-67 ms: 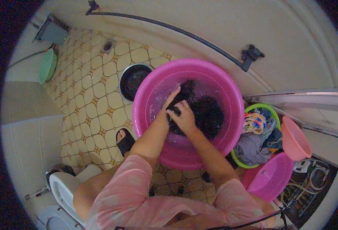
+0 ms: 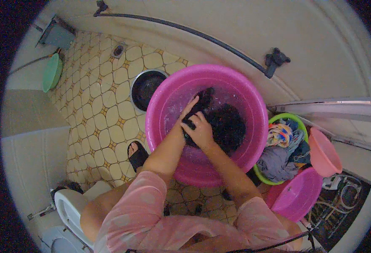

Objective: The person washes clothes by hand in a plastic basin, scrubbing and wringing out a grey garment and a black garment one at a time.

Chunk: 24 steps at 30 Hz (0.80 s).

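A large pink basin (image 2: 156,98) holds water and a dark, bunched black garment (image 2: 225,126). Over its left half, my left hand (image 2: 189,109) is closed around a black fold, and a wad of the cloth sticks out beyond its fingertips. Close beside it, my right hand (image 2: 200,130) is curled onto the same garment, fingers bent into the cloth near my left wrist. The rest of the black cloth spreads in the water to the right of my hands. Dark folds hide some of my left fingers.
A metal-rimmed dark bowl (image 2: 134,90) touches the basin's left side. To the right stand a green tub (image 2: 297,119) of clothes, a coral basin (image 2: 326,154) and a smaller magenta basin (image 2: 303,194). A wall rail (image 2: 185,29) runs behind; a white toilet (image 2: 69,211) is at lower left.
My right hand has shifted slightly left, toward my left wrist. The black cloth between and beyond my hands has moved a little. My left hand is nearly still.
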Each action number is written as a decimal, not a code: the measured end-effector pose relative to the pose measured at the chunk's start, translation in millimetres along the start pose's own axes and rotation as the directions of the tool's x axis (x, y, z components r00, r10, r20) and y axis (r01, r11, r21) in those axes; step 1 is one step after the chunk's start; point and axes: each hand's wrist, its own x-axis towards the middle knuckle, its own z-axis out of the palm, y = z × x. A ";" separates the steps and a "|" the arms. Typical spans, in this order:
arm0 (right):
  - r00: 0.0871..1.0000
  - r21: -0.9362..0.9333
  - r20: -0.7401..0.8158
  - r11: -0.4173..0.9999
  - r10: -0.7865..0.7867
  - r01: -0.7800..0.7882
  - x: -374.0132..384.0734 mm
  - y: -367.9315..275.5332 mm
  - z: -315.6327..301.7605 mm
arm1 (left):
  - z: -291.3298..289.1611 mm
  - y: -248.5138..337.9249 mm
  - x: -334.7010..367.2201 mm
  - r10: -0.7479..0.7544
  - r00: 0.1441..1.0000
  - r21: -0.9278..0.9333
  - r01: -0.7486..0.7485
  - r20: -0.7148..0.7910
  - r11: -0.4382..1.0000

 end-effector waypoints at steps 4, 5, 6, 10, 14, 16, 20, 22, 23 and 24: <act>0.999 -0.230 -0.047 0.973 -0.013 0.002 9.8 10.7 3.9 | -15.5 -26.4 -17.6 -0.087 0.856 -0.247 0.242 0.510 0.938; 0.991 -0.269 -0.117 0.959 0.059 -0.089 19.9 19.6 -1.7 | -16.8 -29.9 -19.3 -0.043 0.942 -0.186 0.110 0.332 0.976; 0.962 -0.274 -0.157 0.926 0.224 -0.260 32.8 27.2 -3.4 | -24.8 -39.1 -2.6 0.136 0.945 0.160 -0.091 -0.298 0.983; 0.903 -0.341 -0.069 0.840 0.424 -0.421 49.4 54.3 -34.9 | 36.4 -37.2 -14.7 0.360 0.889 0.661 -0.090 -0.284 0.745; 0.908 -0.523 -0.057 0.763 0.414 -0.381 39.8 76.4 -65.8 | 53.1 -21.3 -35.3 0.473 0.881 0.993 0.039 0.020 -0.115; 0.950 -0.664 -0.052 0.700 0.306 -0.262 38.8 75.1 -71.6 | 49.6 -7.0 -46.7 0.416 0.895 0.872 0.070 0.160 -0.485; 0.896 -0.485 0.372 0.773 -0.241 0.409 37.0 50.3 -67.2 | 57.3 7.4 -69.2 0.041 0.981 0.689 0.163 -0.190 -0.706; 0.840 -0.455 0.505 0.766 -0.198 0.454 20.1 48.3 -57.8 | 46.2 -1.5 -78.6 -0.029 0.973 0.620 0.122 -0.227 -0.775; 0.816 -0.453 0.551 0.760 -0.172 0.466 14.7 50.2 -56.3 | 38.5 -6.9 -83.9 -0.096 0.956 0.549 0.074 -0.276 -0.833; 0.820 -0.456 0.546 0.761 -0.170 0.462 11.9 58.1 -55.3 | 39.2 -11.6 -89.5 -0.080 0.962 0.525 0.072 -0.262 -0.848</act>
